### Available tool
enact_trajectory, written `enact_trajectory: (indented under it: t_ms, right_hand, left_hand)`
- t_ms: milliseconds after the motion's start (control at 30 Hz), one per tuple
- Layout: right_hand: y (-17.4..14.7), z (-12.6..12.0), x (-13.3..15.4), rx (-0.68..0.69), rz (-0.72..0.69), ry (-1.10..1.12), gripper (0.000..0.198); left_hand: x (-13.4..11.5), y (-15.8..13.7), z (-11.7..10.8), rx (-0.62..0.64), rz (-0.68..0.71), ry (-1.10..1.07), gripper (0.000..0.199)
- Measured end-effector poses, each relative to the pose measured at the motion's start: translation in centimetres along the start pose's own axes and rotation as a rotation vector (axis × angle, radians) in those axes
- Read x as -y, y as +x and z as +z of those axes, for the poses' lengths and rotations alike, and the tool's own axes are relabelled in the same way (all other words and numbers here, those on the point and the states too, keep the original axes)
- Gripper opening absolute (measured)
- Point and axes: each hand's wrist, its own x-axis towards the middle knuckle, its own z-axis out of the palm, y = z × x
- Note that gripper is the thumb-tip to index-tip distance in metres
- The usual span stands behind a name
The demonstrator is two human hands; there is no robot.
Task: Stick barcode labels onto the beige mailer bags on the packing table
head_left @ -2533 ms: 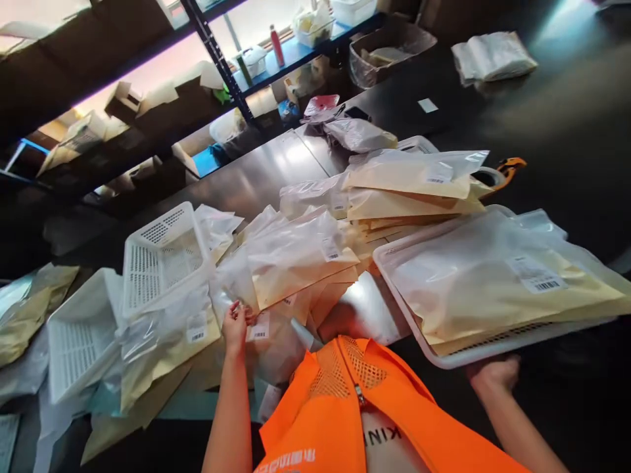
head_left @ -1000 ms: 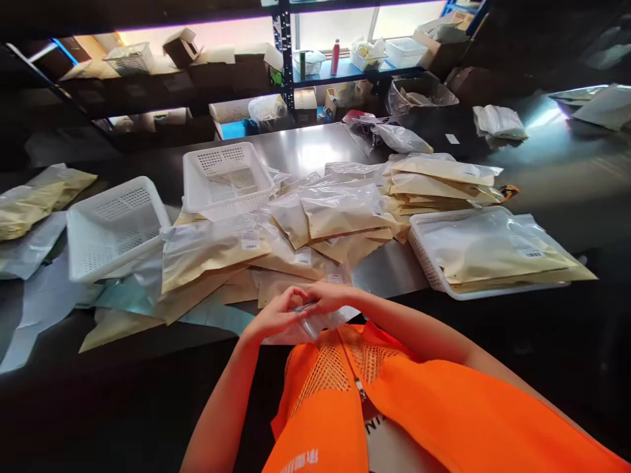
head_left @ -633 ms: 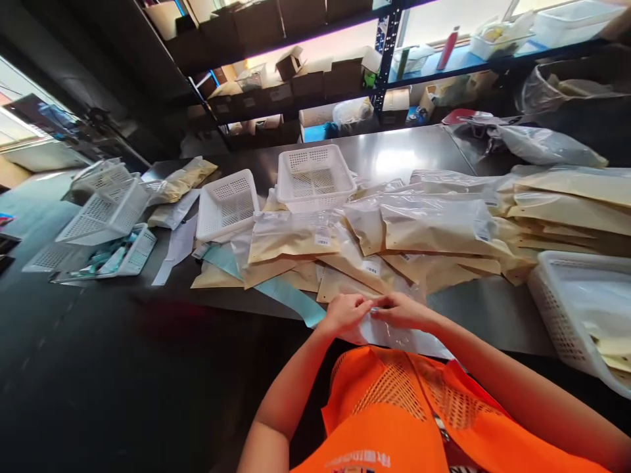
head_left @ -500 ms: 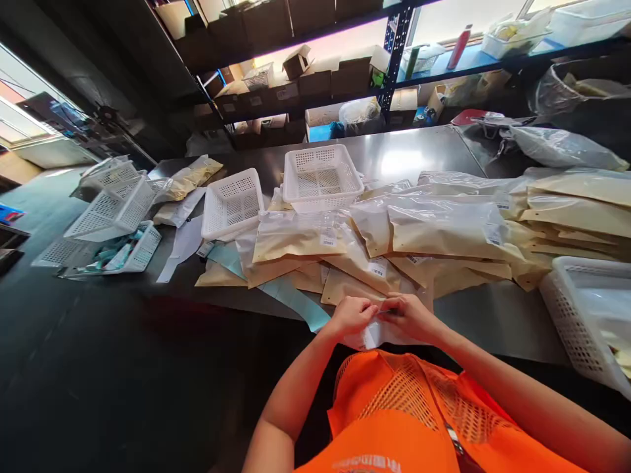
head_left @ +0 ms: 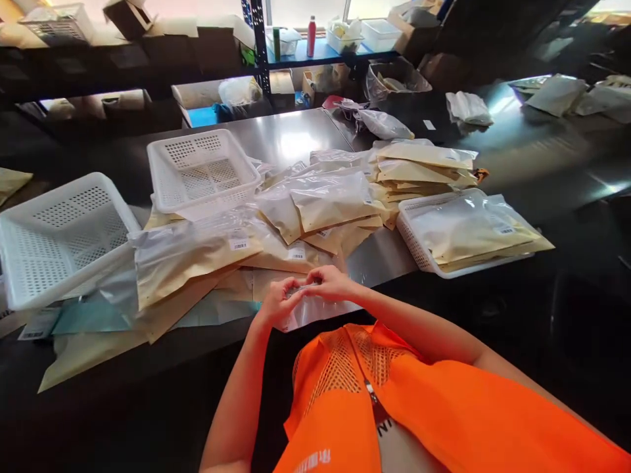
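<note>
My left hand [head_left: 279, 302] and my right hand [head_left: 330, 284] are close together at the table's near edge, thumbs almost meeting. Both pinch the top edge of a clear plastic bag [head_left: 323, 311], which hangs down toward the orange vest. What the bag contains is hard to make out. Just beyond my hands lie several flat bags with beige lower parts and barcode labels, one labelled bag [head_left: 197, 253] to the left and another bag [head_left: 335, 200] farther back. A pale teal strip [head_left: 217, 313] lies partly under the bags, left of my left hand.
Two white perforated baskets, a near one [head_left: 64, 236] and a far one [head_left: 197, 167], stand left of the bags. On the right a third basket [head_left: 411, 240] holds more bags, beside a stack [head_left: 419, 154]. Shelving [head_left: 259, 46] lines the back.
The view has swung to the right, bringing the right-hand basket with its bags fully into sight. My hands still pinch the plastic bag, fingers slightly shifted.
</note>
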Motion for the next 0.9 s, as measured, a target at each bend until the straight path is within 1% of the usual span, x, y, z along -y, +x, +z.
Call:
enact_trajectory:
  t_ms: [33, 67, 100, 167, 233, 300, 367, 433, 567, 733, 800, 833, 900]
  right_hand:
    - [0.1, 0.2, -0.1, 0.014, 0.046, 0.003, 0.025]
    - [0.1, 0.4, -0.3, 0.013, 0.051, -0.011, 0.022]
    - [0.1, 0.7, -0.5, -0.007, 0.014, -0.035, 0.017]
    - [-0.2, 1.6, -1.2, -0.079, -0.156, -0.118, 0.012]
    - [-0.5, 2.5, -2.0, -0.152, -0.364, -0.242, 0.015]
    - [-0.8, 3.2, -3.1, -0.192, -0.527, -0.378, 0.015]
    - [-1.0, 3.4, -4.3, -0.219, -0.627, -0.491, 0.015]
    - [-1.2, 3.2, -5.5, -0.250, -0.697, -0.569, 0.018]
    - [-1.8, 2.0, -7.2, -0.354, -0.776, -0.647, 0.023]
    - [-2.7, 0.5, -8.6, -0.523, -0.768, -0.669, 0.025]
    - [-3.2, 0.4, -8.7, -0.599, -0.775, -0.614, 0.027]
    - [-3.6, 0.4, -8.7, -0.632, -0.792, -0.574, 0.029]
    - [-4.8, 0.3, -8.3, -0.664, -0.825, -0.467, 0.030]
  left_hand:
    - [0.1, 0.1, 0.0, 0.022, -0.008, 0.034, 0.017]
    - [0.2, 0.1, 0.1, 0.037, -0.023, 0.059, 0.016]
    - [0.4, 0.2, 0.3, 0.045, -0.042, 0.069, 0.016]
    - [0.9, 0.4, 0.8, 0.042, -0.087, 0.038, 0.018]
    - [1.4, 0.6, 1.4, 0.021, -0.141, -0.055, 0.019]
    - [1.8, 0.9, 2.1, 0.007, -0.186, -0.171, 0.019]
    - [2.0, 1.3, 2.7, 0.014, -0.215, -0.260, 0.019]
    - [2.1, 1.7, 3.4, 0.030, -0.224, -0.306, 0.020]
    - [1.2, 2.8, 4.5, 0.060, -0.228, -0.385, 0.021]
    - [-0.9, 5.5, 6.3, 0.036, -0.229, -0.374, 0.026]
    - [-1.0, 6.5, 6.2, -0.015, -0.251, -0.327, 0.028]
    - [-0.8, 6.9, 5.8, -0.055, -0.268, -0.294, 0.028]
    - [-0.1, 7.0, 4.2, -0.173, -0.316, -0.211, 0.029]
